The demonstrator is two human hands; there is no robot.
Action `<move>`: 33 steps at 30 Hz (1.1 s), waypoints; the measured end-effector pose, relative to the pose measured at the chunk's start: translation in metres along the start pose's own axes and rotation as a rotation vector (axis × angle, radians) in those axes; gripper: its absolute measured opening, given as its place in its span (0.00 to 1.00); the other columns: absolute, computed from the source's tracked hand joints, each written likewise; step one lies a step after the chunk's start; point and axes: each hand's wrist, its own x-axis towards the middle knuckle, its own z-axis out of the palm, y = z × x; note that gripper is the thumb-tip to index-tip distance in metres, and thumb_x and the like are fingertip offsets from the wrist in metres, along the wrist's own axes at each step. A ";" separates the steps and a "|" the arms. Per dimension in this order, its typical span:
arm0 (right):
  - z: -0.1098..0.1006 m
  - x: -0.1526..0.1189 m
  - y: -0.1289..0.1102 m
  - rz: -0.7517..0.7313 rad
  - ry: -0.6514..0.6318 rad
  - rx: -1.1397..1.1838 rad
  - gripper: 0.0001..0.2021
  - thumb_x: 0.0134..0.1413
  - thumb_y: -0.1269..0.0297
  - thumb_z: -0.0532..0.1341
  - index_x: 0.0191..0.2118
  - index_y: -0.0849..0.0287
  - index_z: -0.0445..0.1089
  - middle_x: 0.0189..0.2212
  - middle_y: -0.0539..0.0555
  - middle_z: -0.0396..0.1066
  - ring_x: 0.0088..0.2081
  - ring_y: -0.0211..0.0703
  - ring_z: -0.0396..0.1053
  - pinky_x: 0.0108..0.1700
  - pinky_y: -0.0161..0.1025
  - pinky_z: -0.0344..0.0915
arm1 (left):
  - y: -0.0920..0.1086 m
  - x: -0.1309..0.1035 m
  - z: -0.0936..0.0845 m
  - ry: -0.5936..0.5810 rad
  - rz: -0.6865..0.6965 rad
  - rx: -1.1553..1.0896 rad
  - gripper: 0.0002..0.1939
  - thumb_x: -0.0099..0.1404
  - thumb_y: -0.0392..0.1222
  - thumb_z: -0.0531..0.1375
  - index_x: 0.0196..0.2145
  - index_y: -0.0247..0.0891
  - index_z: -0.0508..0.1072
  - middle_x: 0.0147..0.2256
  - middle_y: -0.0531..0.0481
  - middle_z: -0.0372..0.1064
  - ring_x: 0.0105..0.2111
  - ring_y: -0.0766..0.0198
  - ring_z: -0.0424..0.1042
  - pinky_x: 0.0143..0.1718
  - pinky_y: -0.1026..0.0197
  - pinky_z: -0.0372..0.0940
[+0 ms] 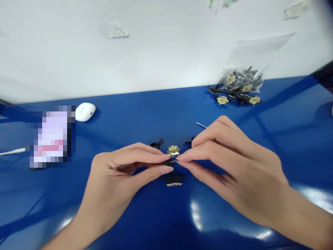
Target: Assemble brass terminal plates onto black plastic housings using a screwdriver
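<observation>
Between the thumb and fingers of my left hand is a small black part. A thin coil spring sticks out of its right side. My right hand pinches at the spring's free end, and its fingertips hide that end. Just beyond my fingertips lies a brass-coloured round plate with slots. Nearer to me, under my hands, rests a black piece with a metal plate. A black lever-like piece lies behind my left fingers, and another black piece is partly covered by my right hand.
A thin metal rod pokes out behind my right hand. At the back right, several black-and-brass parts lie before a clear plastic bag holding more. A blurred-out phone, a white case and a white cable are left.
</observation>
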 end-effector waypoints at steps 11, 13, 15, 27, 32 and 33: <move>-0.002 0.000 -0.004 -0.022 -0.008 0.012 0.12 0.81 0.73 0.67 0.39 0.57 0.81 0.36 0.52 0.81 0.38 0.40 0.69 0.42 0.42 0.70 | 0.007 -0.003 0.001 -0.020 -0.067 -0.017 0.14 0.64 0.32 0.82 0.38 0.55 0.97 0.38 0.57 0.92 0.35 0.66 0.88 0.40 0.76 0.80; -0.001 0.000 -0.005 -0.022 0.023 0.036 0.12 0.81 0.75 0.67 0.40 0.57 0.81 0.36 0.52 0.81 0.38 0.39 0.69 0.42 0.41 0.69 | 0.006 -0.004 -0.001 -0.038 -0.090 -0.040 0.13 0.64 0.32 0.82 0.38 0.55 0.97 0.38 0.56 0.93 0.36 0.64 0.89 0.40 0.75 0.81; 0.000 0.000 -0.006 -0.020 0.039 0.058 0.10 0.79 0.76 0.69 0.41 0.58 0.81 0.37 0.52 0.81 0.39 0.38 0.69 0.42 0.40 0.70 | 0.005 -0.005 -0.003 -0.078 -0.126 -0.085 0.13 0.65 0.32 0.82 0.39 0.54 0.97 0.38 0.55 0.93 0.36 0.63 0.90 0.40 0.75 0.82; 0.000 -0.001 -0.007 0.142 0.082 0.159 0.08 0.79 0.72 0.70 0.49 0.52 0.86 0.39 0.50 0.80 0.39 0.37 0.75 0.40 0.38 0.73 | -0.004 -0.001 -0.007 -0.218 -0.445 -0.458 0.10 0.66 0.36 0.85 0.42 0.49 0.96 0.38 0.50 0.94 0.38 0.62 0.93 0.45 0.74 0.83; 0.010 -0.001 0.010 0.174 0.059 0.051 0.05 0.78 0.73 0.71 0.49 0.56 0.85 0.40 0.53 0.80 0.43 0.44 0.73 0.45 0.44 0.72 | -0.005 -0.003 -0.011 -0.137 -0.448 -0.386 0.10 0.64 0.37 0.86 0.42 0.48 0.97 0.39 0.48 0.94 0.39 0.61 0.93 0.42 0.75 0.82; 0.012 0.000 0.014 0.141 0.021 0.037 0.05 0.78 0.73 0.71 0.48 0.57 0.84 0.41 0.54 0.80 0.43 0.45 0.71 0.45 0.45 0.72 | -0.006 -0.003 -0.012 -0.119 -0.437 -0.370 0.10 0.64 0.37 0.86 0.42 0.48 0.97 0.40 0.48 0.94 0.40 0.60 0.93 0.43 0.75 0.83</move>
